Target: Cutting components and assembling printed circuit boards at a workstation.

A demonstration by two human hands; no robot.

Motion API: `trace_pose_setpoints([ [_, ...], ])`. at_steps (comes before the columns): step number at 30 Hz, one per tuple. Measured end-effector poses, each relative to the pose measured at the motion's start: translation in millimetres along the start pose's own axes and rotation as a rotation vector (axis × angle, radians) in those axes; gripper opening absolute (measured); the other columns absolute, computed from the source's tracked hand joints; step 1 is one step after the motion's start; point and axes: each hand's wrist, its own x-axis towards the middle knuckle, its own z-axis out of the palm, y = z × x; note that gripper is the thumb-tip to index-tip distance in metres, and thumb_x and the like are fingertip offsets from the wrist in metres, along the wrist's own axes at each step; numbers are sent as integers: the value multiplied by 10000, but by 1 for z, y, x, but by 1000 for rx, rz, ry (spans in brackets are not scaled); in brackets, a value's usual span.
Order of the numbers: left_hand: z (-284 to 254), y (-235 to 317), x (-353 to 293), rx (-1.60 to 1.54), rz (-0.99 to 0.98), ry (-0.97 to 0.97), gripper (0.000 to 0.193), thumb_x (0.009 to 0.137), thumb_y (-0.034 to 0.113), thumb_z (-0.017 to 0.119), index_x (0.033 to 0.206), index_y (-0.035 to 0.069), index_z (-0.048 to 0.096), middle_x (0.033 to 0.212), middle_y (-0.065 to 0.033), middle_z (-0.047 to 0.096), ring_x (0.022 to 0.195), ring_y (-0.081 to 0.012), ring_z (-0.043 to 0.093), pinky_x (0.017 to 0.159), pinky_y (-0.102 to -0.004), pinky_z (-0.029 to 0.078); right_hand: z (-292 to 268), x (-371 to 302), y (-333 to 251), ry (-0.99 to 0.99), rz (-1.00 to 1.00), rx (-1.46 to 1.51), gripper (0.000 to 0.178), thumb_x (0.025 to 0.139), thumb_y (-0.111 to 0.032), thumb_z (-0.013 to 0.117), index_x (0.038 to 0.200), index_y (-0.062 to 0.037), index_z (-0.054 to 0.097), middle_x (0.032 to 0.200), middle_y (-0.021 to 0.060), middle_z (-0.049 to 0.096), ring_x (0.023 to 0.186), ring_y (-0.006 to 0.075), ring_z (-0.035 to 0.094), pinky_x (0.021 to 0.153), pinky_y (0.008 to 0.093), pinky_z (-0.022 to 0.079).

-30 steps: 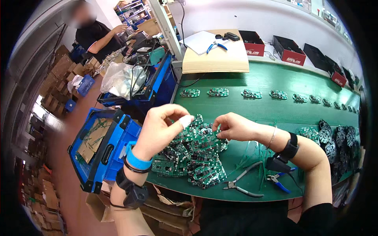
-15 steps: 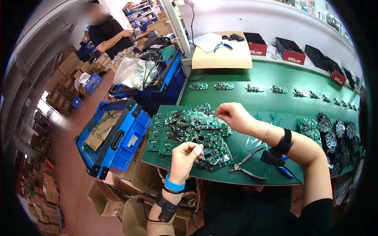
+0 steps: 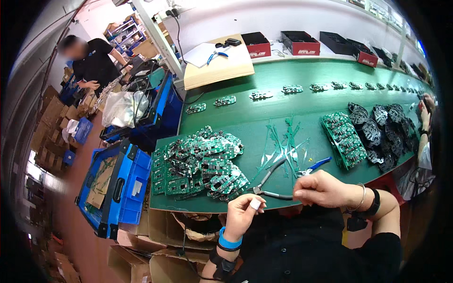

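Note:
My left hand (image 3: 241,216) is held up at the green table's front edge, thumb and fingers pinched together. A white wrap or patch (image 3: 255,203) shows at its thumb tip; anything within the pinch is too small to make out. To its right, my right hand (image 3: 325,189) is closed with curled fingers, beside the grey-handled cutters (image 3: 272,194); its grip is hidden. Blue-handled pliers (image 3: 315,166) lie just beyond it. A heap of green circuit boards (image 3: 203,158) covers the table's left part, beyond my left hand.
Green scraps (image 3: 286,146) lie mid-table. At right are a board stack (image 3: 343,140) and black plastic shells (image 3: 373,127). A row of boards (image 3: 292,88) runs behind. Blue crates (image 3: 123,188) stand left. A co-worker (image 3: 96,61) stands far left; another person's hand (image 3: 425,113) is far right.
The view has swung right. My right hand has moved from above the board heap to the front edge near the cutters. My left hand has drawn back from the heap, still pinched.

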Motion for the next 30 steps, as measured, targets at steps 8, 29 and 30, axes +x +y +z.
trace_pose_setpoints([
  [8, -6, -24, 6, -972, -289, 99, 406, 953, 365, 371, 869, 15, 559, 730, -92, 541, 672, -184, 500, 580, -276, 389, 27, -77, 77, 142, 151, 130, 118, 808, -68, 621, 892, 14, 627, 754, 52, 631, 702, 118, 586, 642, 248, 470],
  [29, -1, -51, -51, 426, -317, -395, 211, 785, 55, 594, 990, 43, 644, 1012, -76, 583, 861, -146, 562, 648, -226, 438, 29, -117, 168, 74, 202, 102, 170, 729, -14, 657, 897, -24, 639, 810, 95, 607, 763, 230, 588, 696, 307, 479],
  [30, 1, -44, -50, 464, -349, -315, 188, 790, 43, 591, 970, 51, 648, 994, -69, 572, 848, -136, 554, 647, -220, 434, 31, -119, 169, 99, 239, 122, 190, 723, -35, 679, 910, -31, 649, 835, 87, 617, 776, 219, 588, 702, 306, 477],
])
